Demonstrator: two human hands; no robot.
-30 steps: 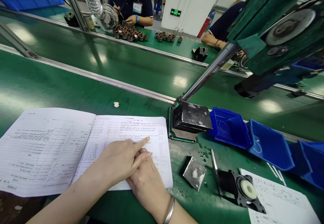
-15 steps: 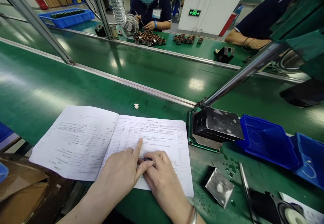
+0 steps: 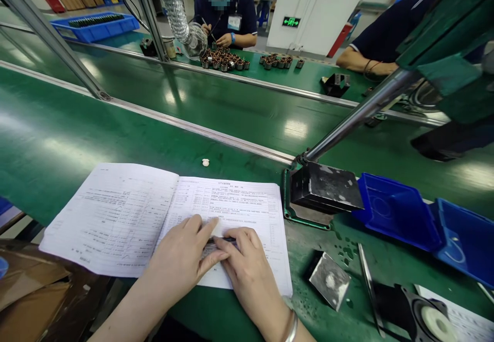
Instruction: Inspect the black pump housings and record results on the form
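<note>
An open booklet of printed pages (image 3: 111, 213) lies on the green bench in front of me. My left hand (image 3: 183, 252) rests on its right page, index finger stretched out on the print and thumb reaching toward the other hand. Beside it, on the same page, my right hand (image 3: 247, 264) has its fingers closed around a dark, slim pen (image 3: 230, 239), mostly hidden between the hands. A metal bangle (image 3: 292, 326) circles my right wrist. Beyond the booklet's top edge sits a small white piece (image 3: 206, 162).
Right of the booklet stand a press base with a black block (image 3: 326, 185), a loose metal block (image 3: 331, 280), blue bins (image 3: 397, 213), a metal strip (image 3: 368, 275) and a black part with a white ring (image 3: 436, 321). Across the bench a co-worker (image 3: 226, 17) handles small parts near copper-coloured pieces (image 3: 224, 60).
My left index finger has drawn back slightly and bent lower on the page. My right hand stays at the pen. The whole view has shifted a little.
</note>
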